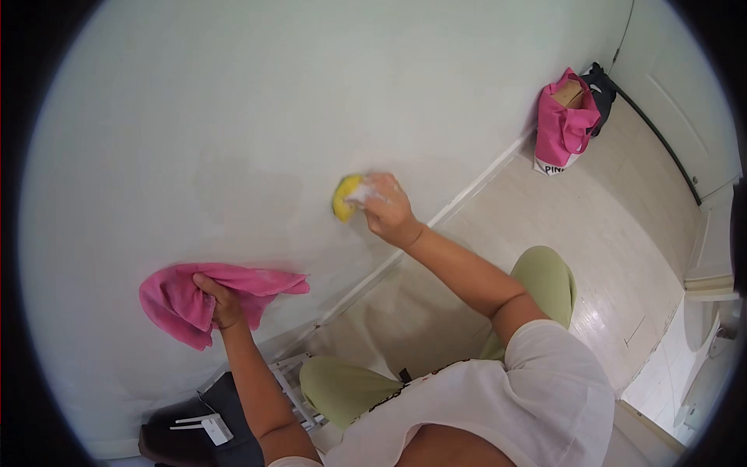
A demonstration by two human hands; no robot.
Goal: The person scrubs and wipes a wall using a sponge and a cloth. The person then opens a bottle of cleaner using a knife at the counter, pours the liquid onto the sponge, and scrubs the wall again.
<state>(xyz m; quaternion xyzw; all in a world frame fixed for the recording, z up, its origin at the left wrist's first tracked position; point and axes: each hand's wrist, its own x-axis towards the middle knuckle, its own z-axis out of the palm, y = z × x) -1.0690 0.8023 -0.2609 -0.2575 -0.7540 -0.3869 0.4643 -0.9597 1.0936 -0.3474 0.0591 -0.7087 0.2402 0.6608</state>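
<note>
My right hand is closed around a yellow sponge, which appears to be pressed to the white wall. White foam shows on the sponge and on my fingers. To the left and lower down, my left hand grips a pink cloth, with my thumb over it and the fabric hanging loose on both sides. Whether the cloth touches the wall, I cannot tell. A slightly darker, damp-looking patch marks the wall between and above my hands.
A pink bag stands on the floor against the wall, beside a dark bag near a white door. At lower left are a white device with antennas on a dark surface and a white metal frame by my knee.
</note>
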